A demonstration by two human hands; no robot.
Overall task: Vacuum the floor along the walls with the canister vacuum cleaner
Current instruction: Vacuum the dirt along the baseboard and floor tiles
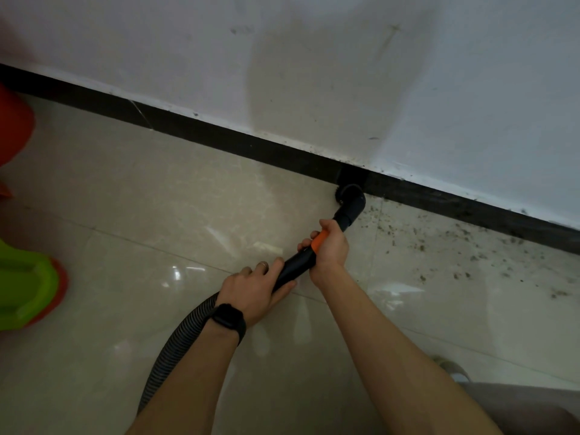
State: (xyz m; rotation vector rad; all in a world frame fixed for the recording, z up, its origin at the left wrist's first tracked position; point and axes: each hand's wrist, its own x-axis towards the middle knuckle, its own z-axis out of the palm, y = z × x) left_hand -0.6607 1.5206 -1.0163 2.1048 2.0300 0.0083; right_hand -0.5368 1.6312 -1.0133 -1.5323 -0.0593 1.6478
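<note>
Nozzle [350, 196] contact is at the far edge of the tiled floor [157, 189], with the angled black head set right against the dark skirting board [219, 136] at the foot of the white wall [345, 73]. This is evidently to draw dirt out of the joint where tile meets board. The right hand [331, 248] grasps the rigid tube [295, 266] at its orange collar [319, 240], fingers wrapped round it close behind the elbow of the head. A hold this far forward gives fine control of the tip. The left hand [257, 287] is clasped round the near end of the same tube, just where the ribbed hose [175, 340] joins it. It appears to carry the hose's weight and steady the line. A dark wristband [227, 320] sits on the left wrist. The hose trails away to the near left and the canister itself is out of view. Dark debris [439, 243] lies scattered on the tile to the right of the nozzle, thickest near the skirting, while the floor to its left looks clean. On that evidence the work is judged part done and proceeding rightward. A green and orange plastic item [28, 284] stands well apart at the left edge.
</note>
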